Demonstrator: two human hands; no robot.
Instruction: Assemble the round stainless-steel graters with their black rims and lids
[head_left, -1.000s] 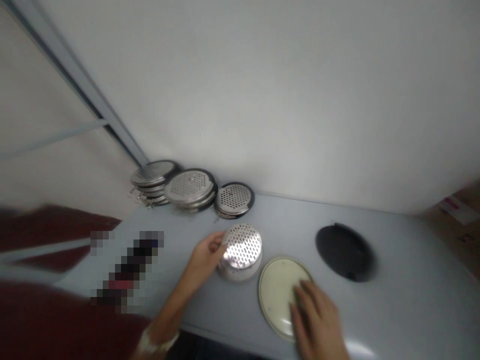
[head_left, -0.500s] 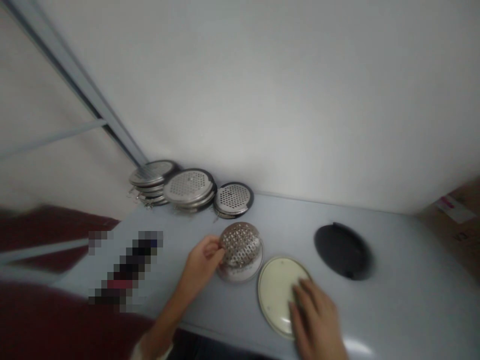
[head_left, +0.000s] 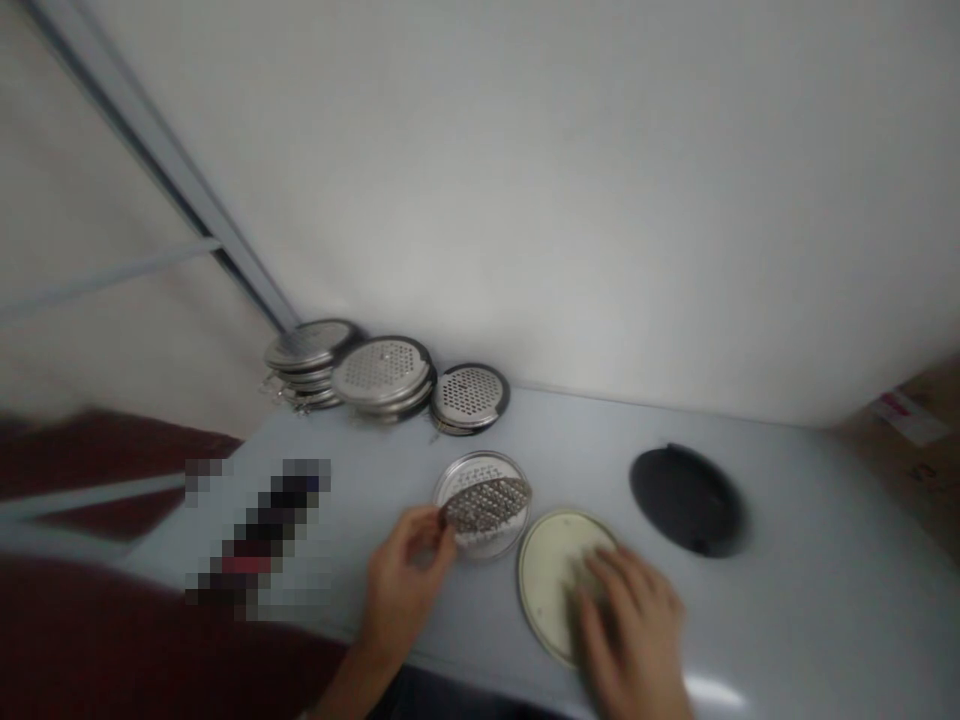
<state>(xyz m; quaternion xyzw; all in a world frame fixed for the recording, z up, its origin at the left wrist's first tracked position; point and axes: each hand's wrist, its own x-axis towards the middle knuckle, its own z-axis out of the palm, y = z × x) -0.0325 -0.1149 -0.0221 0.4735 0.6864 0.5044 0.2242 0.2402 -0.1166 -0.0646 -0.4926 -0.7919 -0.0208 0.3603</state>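
My left hand (head_left: 409, 575) pinches the left edge of a perforated metal grater disc (head_left: 487, 505), which is tilted over a round metal plate (head_left: 482, 462) with raised marks on its surface. To the right lies a pale yellow-green round lid-like disc (head_left: 551, 570) with a dark rim. Over its right side is my right hand (head_left: 634, 620), fingers apart and slightly curled; whether the fingertips touch the disc is hard to tell through the blur. Part of the disc is hidden beneath that hand.
Stacks of perforated round metal graters (head_left: 382, 370) with dark rims stand along the wall at the back left. A black round tray-like piece (head_left: 686, 500) lies to the right on the grey table (head_left: 810, 600). A cardboard box (head_left: 926, 440) stands at the right edge.
The grater disc has tilted to a flatter angle as my left hand moved lower, uncovering the far part of the metal plate. My right hand remains over the pale disc.
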